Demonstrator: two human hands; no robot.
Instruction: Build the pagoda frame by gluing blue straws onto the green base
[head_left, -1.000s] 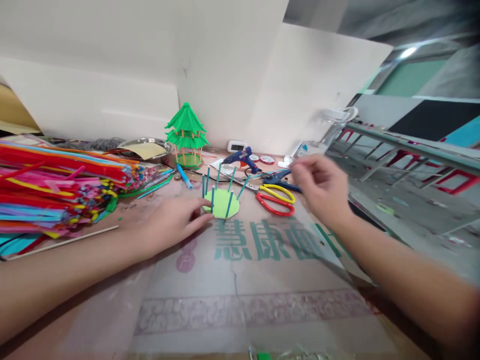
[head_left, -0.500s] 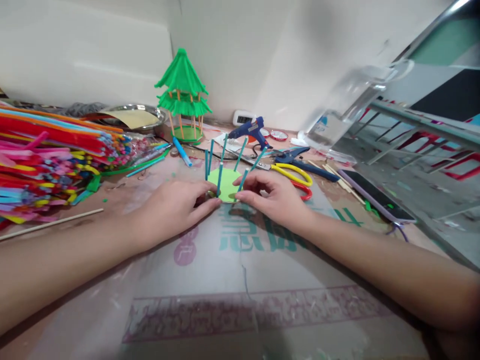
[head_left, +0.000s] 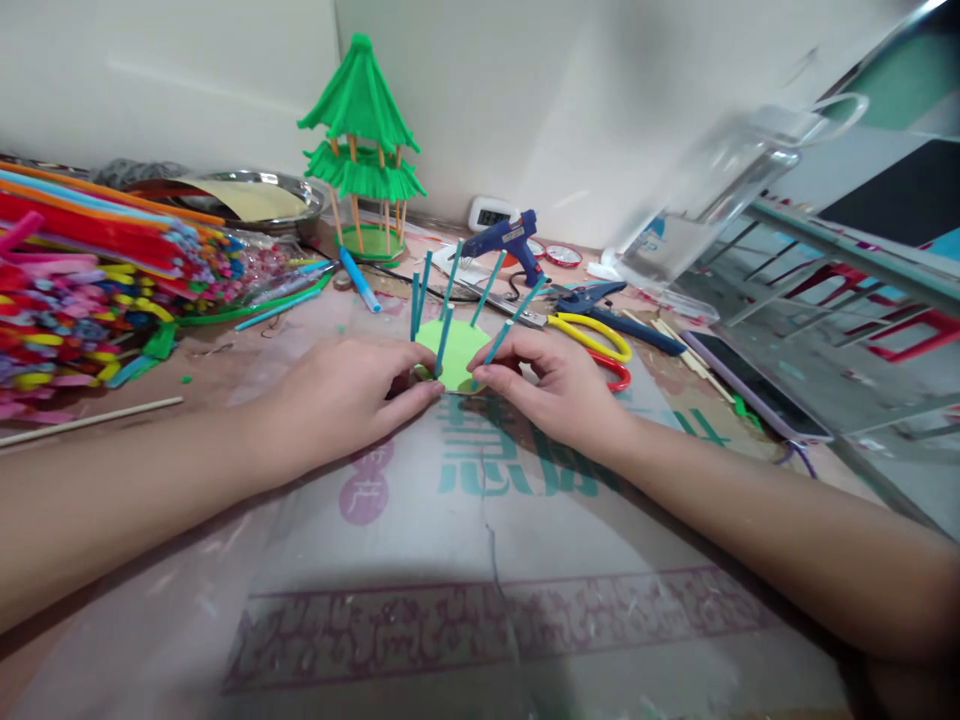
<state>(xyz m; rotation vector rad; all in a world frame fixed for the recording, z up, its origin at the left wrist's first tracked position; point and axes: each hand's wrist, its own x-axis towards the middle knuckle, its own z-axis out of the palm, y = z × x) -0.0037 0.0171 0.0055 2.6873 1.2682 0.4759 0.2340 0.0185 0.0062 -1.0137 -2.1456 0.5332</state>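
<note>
While the tabletop (head_left: 480, 560) fills most of the frame under its clear plastic cover with green printed characters, the work itself sits small in the upper middle: a light green paper disc (head_left: 459, 352) with several thin blue sticks (head_left: 445, 338) standing up from it, each a little tilted outward.

At the left edge of the frame lies a big heap of coloured pipe cleaners (head_left: 82, 290), and above the centre stands a finished green pagoda model (head_left: 362, 150). To the right of the disc are yellow-handled scissors (head_left: 592, 338) and a blue glue gun (head_left: 508, 240).

The left hand (head_left: 341, 395) lies flat on the tabletop with its fingertips pressing the lower left edge of the disc; its grip is not closed on anything. The right hand (head_left: 559, 385) touches the lower right edge, and its thumb and forefinger seem pinched together around the foot of one blue stick.

I judge the piece to be very light and fragile. The paper disc is soft and will bend, and the sticks probably hold only by small glue joints, so they may lean or break off when pushed sideways. It is better to take it by the disc edge, low, from two opposite sides.
</note>
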